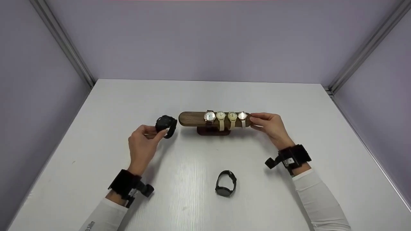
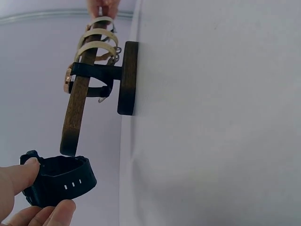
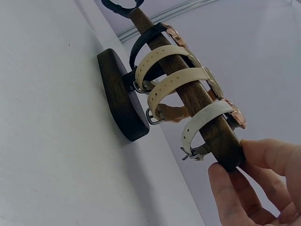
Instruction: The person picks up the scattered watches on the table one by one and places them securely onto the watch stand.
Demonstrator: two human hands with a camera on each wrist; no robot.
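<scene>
Black watch (image 1: pixel 166 125) pinched in left hand (image 1: pixel 143 146), right hand (image 1: pixel 269 125) gripping wooden stand (image 1: pixel 192 118)

**Watches at the wooden stand**

The left hand (image 1: pixel 143 146) is pinching a black watch (image 1: pixel 166 125) just off the stand's (image 1: pixel 192 118) near end. The right hand (image 1: pixel 269 125) is gripping the stand's other end, its fingertips touching beside the nearest of four watches (image 1: pixel 225 116) strapped there. Another black watch (image 1: pixel 225 183) is lying on the table (image 1: pixel 321 128), between both wrists.
</scene>
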